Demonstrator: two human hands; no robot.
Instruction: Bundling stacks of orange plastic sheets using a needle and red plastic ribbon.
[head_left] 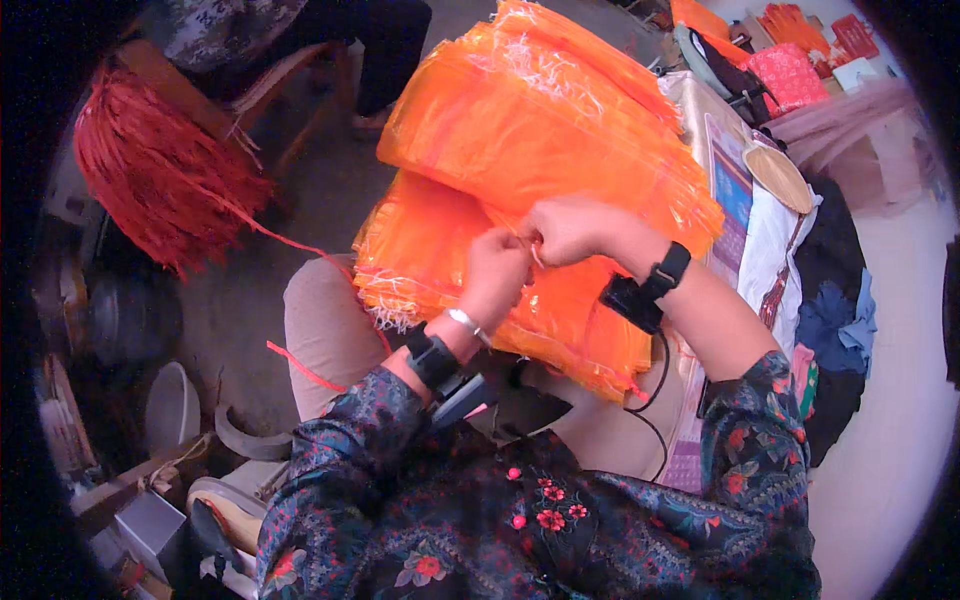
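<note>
I see the left hand (497, 272) and right hand (568, 228) pinched together on a thin red string (300, 243) over the orange mesh bags (540, 140). A bundle of red strings (160, 170) lies well apart.

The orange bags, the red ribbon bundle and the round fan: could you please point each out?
orange bags (540, 130), head view, top of the upper stack.
red ribbon bundle (150, 170), head view, middle of the strands.
round fan (780, 178), head view, its woven face.
</note>
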